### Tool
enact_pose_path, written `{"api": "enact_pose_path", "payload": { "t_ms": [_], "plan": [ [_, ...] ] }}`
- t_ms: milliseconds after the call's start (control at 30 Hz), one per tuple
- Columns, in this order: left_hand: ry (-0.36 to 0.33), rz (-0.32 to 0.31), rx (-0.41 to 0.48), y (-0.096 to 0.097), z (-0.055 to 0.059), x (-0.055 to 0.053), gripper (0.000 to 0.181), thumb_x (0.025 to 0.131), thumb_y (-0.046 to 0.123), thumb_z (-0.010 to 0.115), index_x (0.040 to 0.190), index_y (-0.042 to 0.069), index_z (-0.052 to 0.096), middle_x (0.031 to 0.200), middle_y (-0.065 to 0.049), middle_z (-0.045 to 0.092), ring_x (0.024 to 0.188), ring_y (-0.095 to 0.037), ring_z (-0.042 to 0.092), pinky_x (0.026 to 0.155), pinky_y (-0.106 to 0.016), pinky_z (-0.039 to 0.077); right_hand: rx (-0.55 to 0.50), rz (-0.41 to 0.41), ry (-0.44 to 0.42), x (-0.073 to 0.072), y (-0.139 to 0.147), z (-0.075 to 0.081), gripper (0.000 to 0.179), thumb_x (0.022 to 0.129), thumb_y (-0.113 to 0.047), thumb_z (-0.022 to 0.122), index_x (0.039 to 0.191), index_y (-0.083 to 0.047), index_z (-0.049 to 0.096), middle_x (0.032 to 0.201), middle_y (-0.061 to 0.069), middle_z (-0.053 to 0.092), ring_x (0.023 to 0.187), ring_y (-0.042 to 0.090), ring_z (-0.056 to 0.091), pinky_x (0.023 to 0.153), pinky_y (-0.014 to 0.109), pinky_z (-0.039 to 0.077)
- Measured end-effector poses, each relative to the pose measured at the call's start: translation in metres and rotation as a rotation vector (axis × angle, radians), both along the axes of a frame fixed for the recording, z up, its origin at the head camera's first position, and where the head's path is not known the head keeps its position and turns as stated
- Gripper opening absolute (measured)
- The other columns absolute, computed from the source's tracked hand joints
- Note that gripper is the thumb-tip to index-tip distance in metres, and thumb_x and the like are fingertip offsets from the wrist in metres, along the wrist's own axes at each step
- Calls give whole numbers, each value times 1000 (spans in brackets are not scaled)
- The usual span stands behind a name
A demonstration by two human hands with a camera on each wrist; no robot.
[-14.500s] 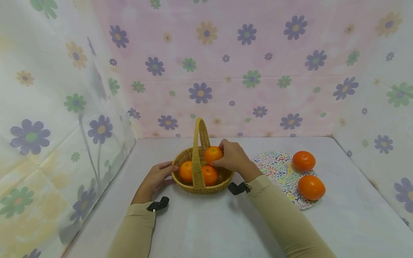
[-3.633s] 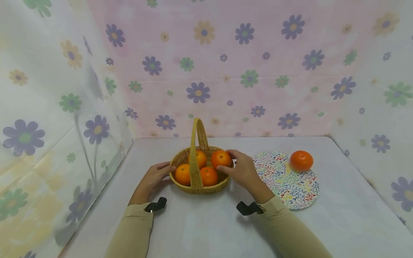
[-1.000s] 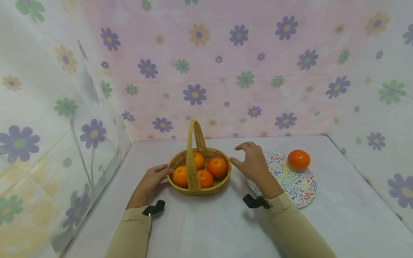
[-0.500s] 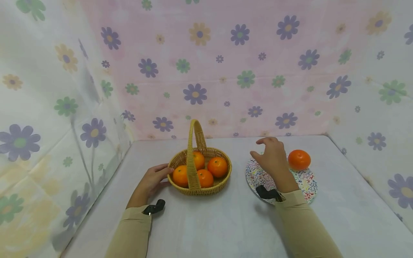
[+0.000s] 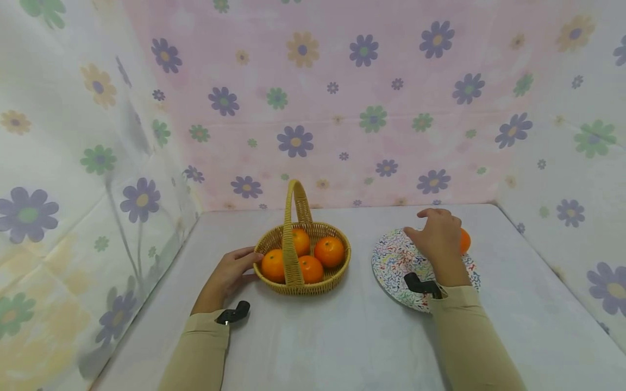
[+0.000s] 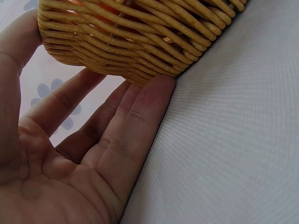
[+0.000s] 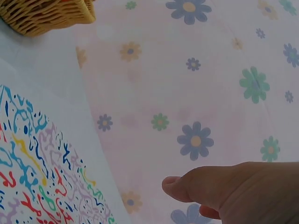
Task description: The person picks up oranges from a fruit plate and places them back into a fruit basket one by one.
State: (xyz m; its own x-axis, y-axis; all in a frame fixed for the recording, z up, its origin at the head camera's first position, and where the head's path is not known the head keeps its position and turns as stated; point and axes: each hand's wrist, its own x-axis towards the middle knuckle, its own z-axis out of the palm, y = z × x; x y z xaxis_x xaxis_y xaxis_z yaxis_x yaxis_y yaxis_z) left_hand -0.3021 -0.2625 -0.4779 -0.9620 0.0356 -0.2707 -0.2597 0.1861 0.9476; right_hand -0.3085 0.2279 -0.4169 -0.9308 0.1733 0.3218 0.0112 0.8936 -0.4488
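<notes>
A yellow wicker basket (image 5: 337, 281) with an arched handle stands left of the table's middle. Several oranges lie inside, among them one orange (image 5: 329, 252) by the right wall. My left hand (image 5: 232, 273) holds the basket's left end, thumb over the rim; in the left wrist view its fingers (image 6: 135, 126) lie against the woven outside. Over the patterned round plate (image 5: 396, 266), my right hand (image 5: 438, 241) hovers with thumb and fingers spread, nothing between them. Another orange (image 5: 464, 241) sits at the plate's far right, partly hidden behind that hand.
A white cloth covers the table (image 5: 313, 342). Flowered fabric (image 5: 332, 108) hangs as walls at the back and both sides. The gap between basket and plate shows bare cloth.
Earlier, my right hand brought oranges from the plate into the basket; two more lie there than before. Over the last second it has moved right from the basket's rim to above the plate.
</notes>
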Motion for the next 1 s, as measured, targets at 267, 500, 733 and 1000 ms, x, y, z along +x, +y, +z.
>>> {"api": "enact_pose_path", "payload": {
  "t_ms": [267, 500, 733, 1000],
  "plan": [
    [-8, 0, -3, 0, 1, 1, 71, 93, 42, 76, 152, 11, 52, 158, -14, 48, 138, -33, 53, 100, -41, 59, -57, -90, -76, 0, 19, -10, 63, 88, -35, 77, 138, -1, 57, 150, 35, 42, 139, 61, 30, 105, 78, 32],
    [-2, -2, -2, -1, 1, 0, 68, 93, 40, 76, 150, 10, 54, 156, -13, 50, 138, -33, 53, 101, -41, 59, -124, -150, -179, 3, 31, -12, 81, 87, -39, 77, 149, 1, 45, 151, 39, 34, 138, 63, 25, 102, 78, 33],
    [5, -1, 8, -1, -1, 0, 67, 93, 39, 76, 149, 10, 55, 155, -13, 51, 136, -33, 55, 99, -41, 60, -148, -212, -284, 5, 41, -17, 91, 85, -37, 75, 154, 4, 31, 138, 46, 34, 125, 65, 31, 94, 76, 38],
    [4, -6, 5, -1, 1, -1, 68, 93, 41, 76, 150, 10, 55, 158, -13, 48, 139, -33, 52, 100, -42, 59, -141, -262, -344, 4, 47, -18, 88, 86, -35, 71, 153, 3, 30, 135, 46, 35, 123, 62, 32, 91, 71, 41]
  ]
}}
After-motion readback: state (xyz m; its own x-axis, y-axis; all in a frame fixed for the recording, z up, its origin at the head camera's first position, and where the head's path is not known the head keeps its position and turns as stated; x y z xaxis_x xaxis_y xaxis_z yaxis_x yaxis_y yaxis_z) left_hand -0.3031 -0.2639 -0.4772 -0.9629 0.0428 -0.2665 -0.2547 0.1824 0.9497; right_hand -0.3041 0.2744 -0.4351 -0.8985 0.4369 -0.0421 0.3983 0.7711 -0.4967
